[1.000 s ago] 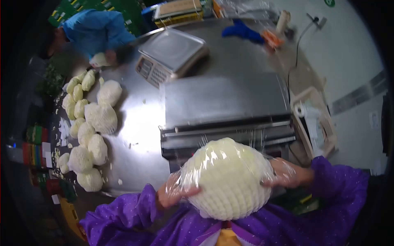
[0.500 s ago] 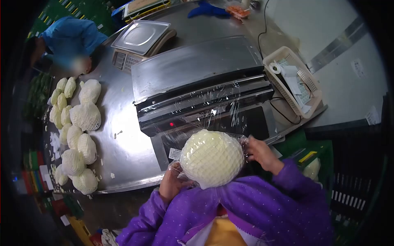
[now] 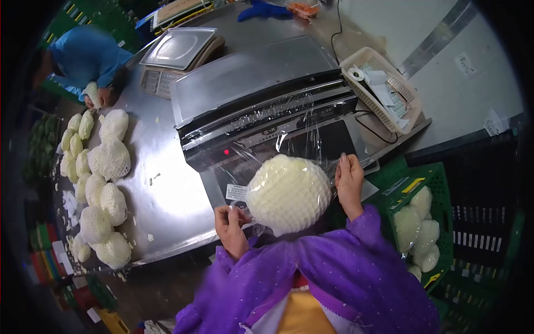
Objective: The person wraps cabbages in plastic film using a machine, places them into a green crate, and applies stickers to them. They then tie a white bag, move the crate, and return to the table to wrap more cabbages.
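A large round pale item in a white foam net (image 3: 288, 195), likely a vegetable, is in front of my chest at the wrapping machine's near edge. Clear plastic film (image 3: 297, 131) stretches from the machine over it. Left of it, my left hand (image 3: 231, 228) is closed, pinching the film's edge between thumb and fingers. On the other side my right hand (image 3: 349, 182) pinches the film's right edge, its fingers pressed together. Behind the netted item is the film-wrapping machine (image 3: 261, 78) with a red light lit. The item's underside is hidden.
Several foam-netted items (image 3: 109, 159) line the left of the steel table (image 3: 161, 195). A scale (image 3: 181, 50) stands behind. At right are a beige basket (image 3: 411, 92) with paper rolls and a green crate (image 3: 445, 192) of wrapped items. A co-worker in blue (image 3: 89, 55) holds a pale item.
Both hands have moved up along the film's edges and now pinch it. The film is pulled tauter over the netted item. My view has shifted, showing more of the green crate.
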`<action>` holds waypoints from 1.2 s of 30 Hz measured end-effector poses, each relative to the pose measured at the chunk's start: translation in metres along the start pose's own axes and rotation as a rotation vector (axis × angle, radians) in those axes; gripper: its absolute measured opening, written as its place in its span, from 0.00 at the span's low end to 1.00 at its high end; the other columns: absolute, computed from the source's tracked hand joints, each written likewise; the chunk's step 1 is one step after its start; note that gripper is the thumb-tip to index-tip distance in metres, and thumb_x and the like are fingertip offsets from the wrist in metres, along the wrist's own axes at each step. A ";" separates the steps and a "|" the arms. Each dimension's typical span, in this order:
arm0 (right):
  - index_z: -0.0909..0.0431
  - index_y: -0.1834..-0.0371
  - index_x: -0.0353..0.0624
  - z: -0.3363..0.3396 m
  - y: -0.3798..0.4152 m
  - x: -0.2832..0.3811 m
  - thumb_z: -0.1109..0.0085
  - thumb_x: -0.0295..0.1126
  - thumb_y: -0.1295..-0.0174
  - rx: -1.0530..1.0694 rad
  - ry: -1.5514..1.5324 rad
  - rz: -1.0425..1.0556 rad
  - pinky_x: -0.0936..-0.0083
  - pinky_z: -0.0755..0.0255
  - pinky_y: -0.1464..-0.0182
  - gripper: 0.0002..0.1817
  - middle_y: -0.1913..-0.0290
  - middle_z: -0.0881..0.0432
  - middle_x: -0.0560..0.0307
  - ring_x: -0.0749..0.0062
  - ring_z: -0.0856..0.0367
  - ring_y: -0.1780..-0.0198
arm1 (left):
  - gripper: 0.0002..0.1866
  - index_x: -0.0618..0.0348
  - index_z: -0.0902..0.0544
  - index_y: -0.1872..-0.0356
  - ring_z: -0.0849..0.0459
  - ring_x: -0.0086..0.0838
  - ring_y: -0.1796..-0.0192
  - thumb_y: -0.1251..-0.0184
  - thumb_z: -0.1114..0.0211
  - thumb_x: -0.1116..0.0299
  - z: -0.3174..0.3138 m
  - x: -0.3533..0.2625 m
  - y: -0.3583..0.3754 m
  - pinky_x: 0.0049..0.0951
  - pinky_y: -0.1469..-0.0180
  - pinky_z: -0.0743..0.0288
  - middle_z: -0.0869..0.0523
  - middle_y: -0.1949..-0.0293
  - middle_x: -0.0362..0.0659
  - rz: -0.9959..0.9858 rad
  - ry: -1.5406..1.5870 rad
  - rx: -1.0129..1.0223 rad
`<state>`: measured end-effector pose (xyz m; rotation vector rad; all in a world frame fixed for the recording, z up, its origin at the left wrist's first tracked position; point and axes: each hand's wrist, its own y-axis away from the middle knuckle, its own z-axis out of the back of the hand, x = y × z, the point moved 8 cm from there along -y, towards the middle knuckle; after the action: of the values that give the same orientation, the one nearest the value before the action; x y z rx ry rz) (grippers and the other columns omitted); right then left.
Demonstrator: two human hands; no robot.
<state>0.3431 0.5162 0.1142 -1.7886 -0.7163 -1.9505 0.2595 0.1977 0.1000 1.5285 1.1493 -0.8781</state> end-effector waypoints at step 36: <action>0.26 0.61 0.38 -0.087 0.023 0.083 0.51 0.41 0.34 0.543 -0.284 -0.030 0.79 0.29 0.59 0.15 0.66 0.21 0.56 0.75 0.22 0.62 | 0.25 0.55 0.30 0.45 0.23 0.43 0.49 0.31 0.52 0.46 -0.060 0.073 0.005 0.42 0.44 0.31 0.22 0.49 0.48 0.594 0.596 0.563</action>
<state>0.2797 0.4486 0.1945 -1.7134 -1.2330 -1.3437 0.2840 0.2729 0.0488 2.5398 0.7674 -0.3396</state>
